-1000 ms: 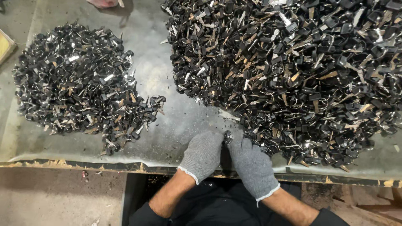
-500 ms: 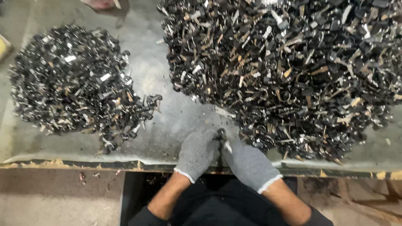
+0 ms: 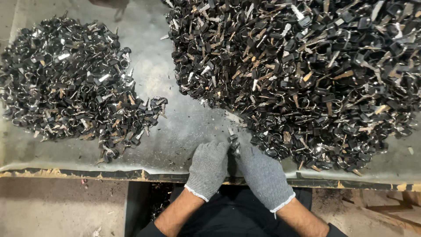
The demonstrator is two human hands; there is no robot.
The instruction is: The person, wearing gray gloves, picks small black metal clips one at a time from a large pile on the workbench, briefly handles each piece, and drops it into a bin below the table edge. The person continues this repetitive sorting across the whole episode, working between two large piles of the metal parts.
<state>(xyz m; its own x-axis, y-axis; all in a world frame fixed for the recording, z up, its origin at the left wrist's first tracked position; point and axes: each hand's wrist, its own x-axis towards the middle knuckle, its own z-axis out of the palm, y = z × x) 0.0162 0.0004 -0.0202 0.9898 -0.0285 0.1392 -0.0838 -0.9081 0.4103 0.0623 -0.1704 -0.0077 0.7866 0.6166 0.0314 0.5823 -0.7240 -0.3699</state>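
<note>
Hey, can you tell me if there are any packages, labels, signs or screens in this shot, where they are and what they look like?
None in view: only two heaps of small dark metal parts on a grey table sheet, and gloved hands, left hand and right hand, pinching one small part.

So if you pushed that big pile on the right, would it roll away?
Probably not. The big pile is many small black and metal pieces with rings, likely to snag and drag in clumps. The pieces look flat-sided, so they would likely slide, not roll. The whole heap is probably heavy.
</note>
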